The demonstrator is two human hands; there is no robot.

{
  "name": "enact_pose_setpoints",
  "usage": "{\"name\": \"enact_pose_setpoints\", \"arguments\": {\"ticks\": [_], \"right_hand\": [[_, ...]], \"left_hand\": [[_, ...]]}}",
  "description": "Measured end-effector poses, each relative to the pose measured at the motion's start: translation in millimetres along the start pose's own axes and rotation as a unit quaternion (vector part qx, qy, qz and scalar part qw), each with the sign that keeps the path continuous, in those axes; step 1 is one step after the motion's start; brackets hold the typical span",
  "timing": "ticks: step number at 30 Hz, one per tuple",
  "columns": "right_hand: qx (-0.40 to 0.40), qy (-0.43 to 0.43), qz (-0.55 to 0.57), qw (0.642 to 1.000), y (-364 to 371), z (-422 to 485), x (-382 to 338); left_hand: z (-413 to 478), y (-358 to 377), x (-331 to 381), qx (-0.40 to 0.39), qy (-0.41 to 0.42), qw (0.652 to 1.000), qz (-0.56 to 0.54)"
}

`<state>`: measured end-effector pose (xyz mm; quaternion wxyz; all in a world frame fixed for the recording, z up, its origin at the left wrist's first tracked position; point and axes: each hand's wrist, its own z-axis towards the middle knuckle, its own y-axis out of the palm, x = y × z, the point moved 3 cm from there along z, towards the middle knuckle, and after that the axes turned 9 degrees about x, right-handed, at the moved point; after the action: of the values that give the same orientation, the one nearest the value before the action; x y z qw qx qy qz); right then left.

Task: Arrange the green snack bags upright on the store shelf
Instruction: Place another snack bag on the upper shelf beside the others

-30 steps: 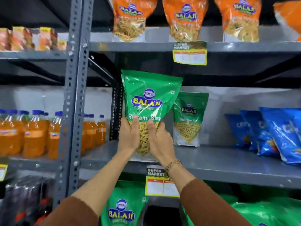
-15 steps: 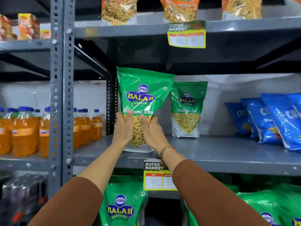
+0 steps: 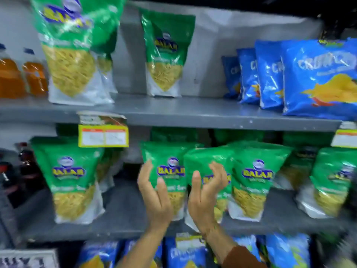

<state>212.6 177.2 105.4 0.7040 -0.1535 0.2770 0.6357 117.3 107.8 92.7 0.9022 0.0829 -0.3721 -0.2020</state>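
Note:
Two green snack bags stand upright on the middle shelf [image 3: 193, 113]: a large near one [image 3: 73, 51] at the left and one [image 3: 166, 53] further back. The shelf below holds several more green bags. My left hand [image 3: 154, 196] is raised with fingers apart at the left edge of an upright bag [image 3: 170, 161]. My right hand [image 3: 206, 196] is cupped, fingers apart, in front of a bag [image 3: 210, 159] that leans to the left. Whether either hand touches its bag is blurred. More green bags stand at the left [image 3: 71, 180] and right [image 3: 255, 176].
Blue chip bags [image 3: 318, 74] fill the right of the middle shelf, and more blue bags [image 3: 193, 252] sit on the bottom level. Orange drink bottles [image 3: 11, 78] stand at the far left. A yellow price tag [image 3: 103, 135] hangs from the middle shelf's edge.
Both hands let go of the green bag, which now stands on the middle shelf. They dropped to the lower shelf's bags, and my view tilted down.

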Motion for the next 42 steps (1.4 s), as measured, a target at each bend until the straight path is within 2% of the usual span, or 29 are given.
{"name": "enact_pose_setpoints", "arguments": {"ticks": [2, 4, 7, 11, 14, 19, 21, 26, 29, 32, 36, 42], "right_hand": [[-0.003, 0.129, -0.046, 0.991, -30.7, -20.8, 48.7], [-0.061, 0.27, -0.066, 0.959, -48.9, -29.8, 80.5], [-0.176, 0.325, -0.051, 0.928, -63.5, -23.5, 112.4], [-0.325, 0.351, 0.02, 0.878, -63.2, 0.7, 115.1], [-0.345, 0.335, 0.019, 0.877, -63.1, 2.5, 122.4], [-0.351, 0.301, 0.027, 0.886, -84.0, -11.0, 109.6], [-0.348, 0.274, 0.026, 0.896, -94.4, -11.8, 102.8], [-0.297, 0.141, 0.035, 0.944, -110.7, 10.5, 53.5], [-0.244, 0.082, 0.1, 0.961, -110.9, 37.3, 8.8], [-0.163, 0.03, 0.135, 0.977, -100.5, 78.1, -40.7], [-0.088, -0.027, 0.146, 0.985, -74.2, 140.3, -100.3], [-0.094, -0.043, 0.137, 0.985, -13.5, 205.4, -134.3]], "left_hand": [[-52.2, 14.4, -22.2, -0.067, -0.086, 0.994, 0.025], [-85.1, 28.4, -38.5, -0.106, -0.157, 0.981, 0.039], [-108.1, 49.6, -51.3, -0.136, -0.216, 0.965, 0.064], [-112.2, 64.0, -51.7, -0.161, -0.206, 0.955, 0.138], [-115.0, 66.4, -57.6, -0.174, -0.177, 0.951, 0.182], [-130.2, 50.3, -39.6, -0.14, -0.156, 0.956, 0.207], [-137.0, 42.2, -26.0, -0.106, -0.148, 0.962, 0.203], [-119.5, 39.9, 33.2, 0.025, -0.076, 0.977, 0.198], [-83.0, 44.6, 79.8, 0.084, -0.026, 0.984, 0.154], [-33.9, 55.2, 123.7, 0.093, 0.002, 0.99, 0.108], [44.2, 72.1, 172.2, 0.103, 0.081, 0.986, 0.107], [138.9, 101.3, 181.3, 0.092, 0.096, 0.983, 0.125]]}}
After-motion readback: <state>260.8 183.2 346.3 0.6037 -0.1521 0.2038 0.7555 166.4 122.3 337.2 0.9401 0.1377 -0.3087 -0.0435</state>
